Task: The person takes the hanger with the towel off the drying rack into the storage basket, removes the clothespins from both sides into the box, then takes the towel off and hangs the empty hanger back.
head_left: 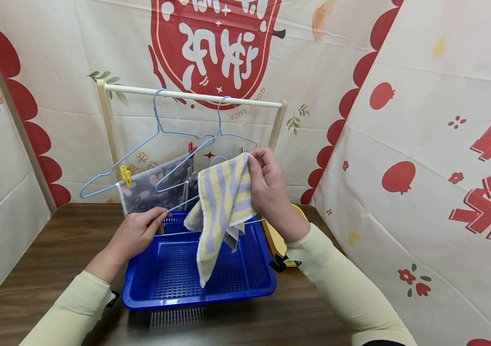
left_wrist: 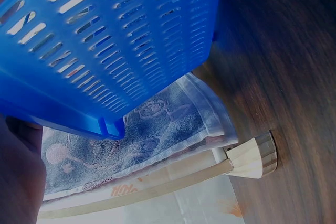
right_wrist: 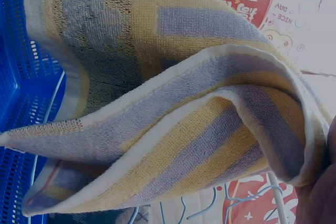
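My left hand (head_left: 137,231) pinches the left end of a light-blue wire hanger (head_left: 183,203), low over the blue basket (head_left: 198,302). A yellow-and-lilac striped towel (head_left: 217,206) hangs across that hanger, its lower corner dangling over the basket. My right hand (head_left: 270,190) grips the towel's upper right corner between thumb and fingers. In the right wrist view the striped towel (right_wrist: 199,145) hangs in folds with a white edge. The left wrist view mostly catches the basket's slotted side (left_wrist: 131,35), with only part of the left hand (left_wrist: 18,177) at the edge.
A rack with a white rod (head_left: 193,96) stands behind, bearing two blue hangers (head_left: 120,163). A grey patterned towel (head_left: 154,182) hangs there by a yellow clip (head_left: 126,176) and a red clip (head_left: 191,147). A yellow container (head_left: 276,238) sits right of the basket on the wooden table (head_left: 25,250).
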`<state>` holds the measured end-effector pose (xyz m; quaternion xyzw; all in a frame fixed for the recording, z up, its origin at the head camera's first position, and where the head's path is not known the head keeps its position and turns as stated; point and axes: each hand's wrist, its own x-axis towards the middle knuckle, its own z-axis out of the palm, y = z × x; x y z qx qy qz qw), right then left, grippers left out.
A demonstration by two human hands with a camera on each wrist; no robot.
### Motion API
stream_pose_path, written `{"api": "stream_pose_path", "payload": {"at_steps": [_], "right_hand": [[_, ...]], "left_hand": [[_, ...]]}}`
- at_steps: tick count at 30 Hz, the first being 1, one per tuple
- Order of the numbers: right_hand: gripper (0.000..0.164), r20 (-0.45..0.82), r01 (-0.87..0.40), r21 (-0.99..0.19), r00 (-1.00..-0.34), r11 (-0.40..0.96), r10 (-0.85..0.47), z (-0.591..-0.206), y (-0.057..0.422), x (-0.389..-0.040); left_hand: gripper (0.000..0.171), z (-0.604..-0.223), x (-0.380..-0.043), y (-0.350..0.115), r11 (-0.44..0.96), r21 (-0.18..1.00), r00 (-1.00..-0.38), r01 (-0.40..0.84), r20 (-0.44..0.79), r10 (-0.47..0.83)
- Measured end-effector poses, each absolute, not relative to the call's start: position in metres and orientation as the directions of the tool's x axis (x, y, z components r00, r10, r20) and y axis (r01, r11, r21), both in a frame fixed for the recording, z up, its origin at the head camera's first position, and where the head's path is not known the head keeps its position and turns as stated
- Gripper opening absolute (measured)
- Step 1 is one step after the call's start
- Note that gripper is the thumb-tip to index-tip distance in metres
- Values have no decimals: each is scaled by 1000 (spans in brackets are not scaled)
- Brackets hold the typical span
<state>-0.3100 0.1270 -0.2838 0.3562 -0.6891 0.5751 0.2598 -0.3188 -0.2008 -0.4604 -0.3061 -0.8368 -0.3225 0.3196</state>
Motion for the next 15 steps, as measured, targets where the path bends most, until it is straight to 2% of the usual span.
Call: {"api": "stream_pose_path", "payload": {"at_steps": [7,15], "right_hand": [[9,760,-792,-600,-609,116,-227,-291,126,-306],[7,737,-803,-554,-596,222,-318,-318,126,-309]], "left_hand": [[17,-459,-320,-200,612,343,-611,713,732,301],[17,-455,-321,-198,599,331,-585,729,755,296]]}}
